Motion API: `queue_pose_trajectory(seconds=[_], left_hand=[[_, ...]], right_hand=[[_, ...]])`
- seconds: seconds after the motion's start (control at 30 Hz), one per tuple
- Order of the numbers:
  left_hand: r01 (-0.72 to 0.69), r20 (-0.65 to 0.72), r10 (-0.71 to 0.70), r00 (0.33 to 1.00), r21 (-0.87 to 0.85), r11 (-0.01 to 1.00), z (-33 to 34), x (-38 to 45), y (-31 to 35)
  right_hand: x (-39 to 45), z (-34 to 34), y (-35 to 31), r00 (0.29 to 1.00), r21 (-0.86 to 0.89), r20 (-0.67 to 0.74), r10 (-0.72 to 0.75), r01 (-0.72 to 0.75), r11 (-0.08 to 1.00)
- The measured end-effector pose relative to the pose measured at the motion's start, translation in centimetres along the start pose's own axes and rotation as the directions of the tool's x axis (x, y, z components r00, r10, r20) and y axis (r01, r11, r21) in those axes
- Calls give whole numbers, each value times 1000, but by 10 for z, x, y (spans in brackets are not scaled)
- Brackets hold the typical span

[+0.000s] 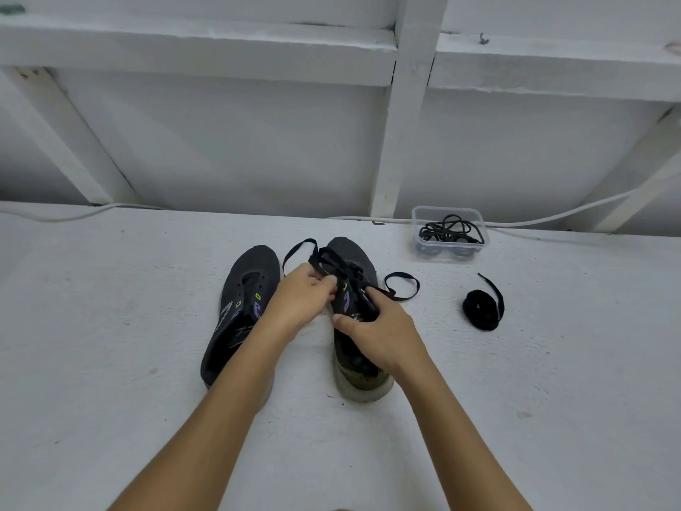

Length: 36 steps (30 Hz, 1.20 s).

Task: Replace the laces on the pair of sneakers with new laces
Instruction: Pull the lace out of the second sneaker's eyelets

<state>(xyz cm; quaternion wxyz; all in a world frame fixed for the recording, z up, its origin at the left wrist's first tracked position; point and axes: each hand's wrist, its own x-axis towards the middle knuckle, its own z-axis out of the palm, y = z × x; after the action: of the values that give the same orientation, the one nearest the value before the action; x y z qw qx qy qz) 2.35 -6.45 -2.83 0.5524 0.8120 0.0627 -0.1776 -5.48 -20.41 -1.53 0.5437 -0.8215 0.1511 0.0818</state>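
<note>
Two dark sneakers side by side on white surface (pixel 110 326); left hand (pixel 302 293) pinches flat black lace (pixel 401 285) at eyelets of right sneaker (pixel 353 252); right hand (pixel 379 333) grips that sneaker's tongue area, fingers curled; left sneaker (pixel 250 267) unlaced; coiled black lace (pixel 479 315) lies well right; clear container (pixel 449 248) of tangled cords (pixel 449 230) near back wall.
</note>
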Motion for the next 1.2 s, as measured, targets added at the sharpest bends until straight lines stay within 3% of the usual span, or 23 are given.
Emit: queue_pose_trajectory(seconds=[0.13, 0.27, 0.33, 0.47, 0.53, 0.6, 0.67, 0.73, 0.83, 0.93, 1.0, 1.03, 1.13, 1.2], left_hand=[[-85, 0, 86, 996, 158, 984, 1, 1, 0], [55, -140, -96, 986, -271, 961, 3, 2, 6], [65, -149, -115, 982, -308, 949, 4, 1, 5], [10, 8, -10, 1000, -19, 1000, 3, -3, -1], [-25, 0, 25, 1000, 85, 996, 2, -1, -3], [-11, -90, 7, 996, -43, 999, 3, 1, 0], [43, -178, -105, 978, -320, 946, 4, 2, 6], [71, -199, -162, 966, -401, 913, 5, 2, 7], [77, -101, -89, 991, -121, 990, 6, -4, -1], [-41, -5, 41, 999, 63, 997, 6, -7, -4], [-93, -91, 104, 990, 122, 988, 7, -3, -5], [-94, -187, 105, 977, 69, 993, 9, 0, -5], [-158, -532, -26, 846, -296, 942, 12, 2, 2], [-176, -570, -140, 809, -463, 869, 12, -1, 5]], right_hand=[[0, 1, 1, 1000, -12, -15, -13, 12, 1000], [-1, -1, 1, 1000, -3, -3, -14, 14, 1000], [-3, -3, 1, 1000, 9, 11, -16, 16, 1000], [-3, -4, 1, 999, 10, 16, -30, 30, 999], [-2, -4, 1, 1000, 11, 11, -26, 26, 1000], [-1, -4, 2, 1000, 15, 11, -22, 22, 1000], [-1, -4, 2, 1000, 26, 17, -19, 18, 999], [-1, -4, 2, 1000, 38, 17, -11, 11, 999], [-2, -5, 3, 1000, 43, 9, -10, 10, 999], [-3, -6, 3, 999, 39, 28, -20, 19, 999], [-3, -7, 3, 999, 51, 41, -23, 20, 998], [-3, -7, 2, 999, 57, 46, -25, 23, 998], [-4, -6, 0, 998, 69, 53, -24, 21, 997], [-3, -5, 2, 999, 58, 33, -23, 21, 998]])
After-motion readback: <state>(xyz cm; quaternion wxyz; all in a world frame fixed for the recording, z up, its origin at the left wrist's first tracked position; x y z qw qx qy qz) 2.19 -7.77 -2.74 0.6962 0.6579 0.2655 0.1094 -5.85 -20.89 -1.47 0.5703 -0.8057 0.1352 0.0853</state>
